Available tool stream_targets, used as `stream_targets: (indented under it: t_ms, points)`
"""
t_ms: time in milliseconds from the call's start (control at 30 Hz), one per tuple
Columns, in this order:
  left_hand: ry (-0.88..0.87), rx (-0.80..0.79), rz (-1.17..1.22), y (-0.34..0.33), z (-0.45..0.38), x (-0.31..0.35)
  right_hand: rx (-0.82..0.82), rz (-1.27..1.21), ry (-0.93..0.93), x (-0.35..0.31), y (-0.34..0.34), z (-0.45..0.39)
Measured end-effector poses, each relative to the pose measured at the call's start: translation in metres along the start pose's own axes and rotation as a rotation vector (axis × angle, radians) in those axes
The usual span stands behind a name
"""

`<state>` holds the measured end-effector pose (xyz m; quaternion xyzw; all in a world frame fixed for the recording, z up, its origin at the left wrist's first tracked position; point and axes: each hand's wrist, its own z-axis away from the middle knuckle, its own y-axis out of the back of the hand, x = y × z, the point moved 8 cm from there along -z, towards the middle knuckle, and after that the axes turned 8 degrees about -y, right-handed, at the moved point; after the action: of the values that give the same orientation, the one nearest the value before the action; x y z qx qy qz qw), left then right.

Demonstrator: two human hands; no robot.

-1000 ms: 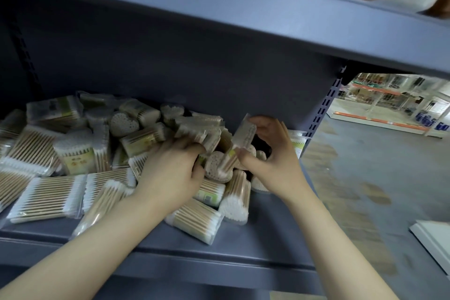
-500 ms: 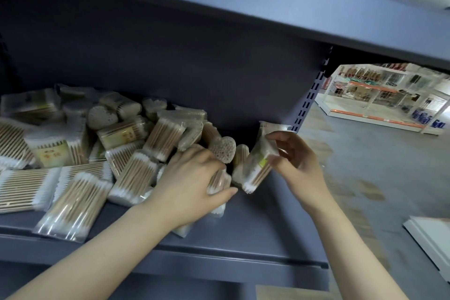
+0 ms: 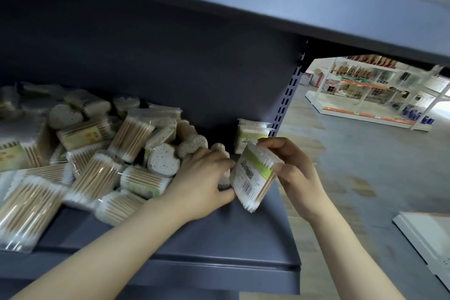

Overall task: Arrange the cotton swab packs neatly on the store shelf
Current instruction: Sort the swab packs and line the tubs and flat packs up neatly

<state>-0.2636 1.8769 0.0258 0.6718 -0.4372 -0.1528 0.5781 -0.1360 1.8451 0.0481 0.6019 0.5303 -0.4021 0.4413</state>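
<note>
- A loose heap of swab packs point(image 3: 102, 161) fills the frame's left half, on the shelf point(image 3: 219, 234).
- One pack point(image 3: 254, 178) sits centre-right, between both hands.
- Upright packs point(image 3: 250, 134) stand behind it, against the back panel point(image 3: 170, 68).

shelf point(image 3: 219, 234): matt grey metal | swab packs point(image 3: 97, 178): glossy clear plastic, wooden sticks

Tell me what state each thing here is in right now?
Green-label pack: tilted, lifted, held between both hands.
Right hand: pinching that pack.
Left hand: gripping its left edge.
Upright packs: standing at the back right.
Loose packs: jumbled heap.
Shelf: partly bare.
</note>
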Motion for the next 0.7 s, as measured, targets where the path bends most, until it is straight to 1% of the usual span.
stream_targets:
  t_ms: [133, 300, 433, 600, 700]
  points:
    - [0.055, -0.001, 0.094, -0.005, -0.001, -0.002, 0.01, 0.05, -0.013, 0.006, 0.004, -0.001]
    - [0.077, -0.025, 0.158, -0.007, -0.003, 0.006, 0.121, 0.143, -0.035, 0.019, 0.008, -0.003]
    - [0.071, 0.006, 0.119, -0.006, -0.008, 0.01, 0.175, 0.232, -0.028, 0.033, 0.006, -0.002]
    - [0.122, -0.018, 0.064, -0.009, -0.005, -0.001, 0.163, 0.43, 0.04, 0.025, 0.005, -0.003]
    - [0.138, 0.026, 0.041, -0.006, -0.003, -0.006, 0.167, 0.517, 0.034, 0.022, 0.007, -0.002]
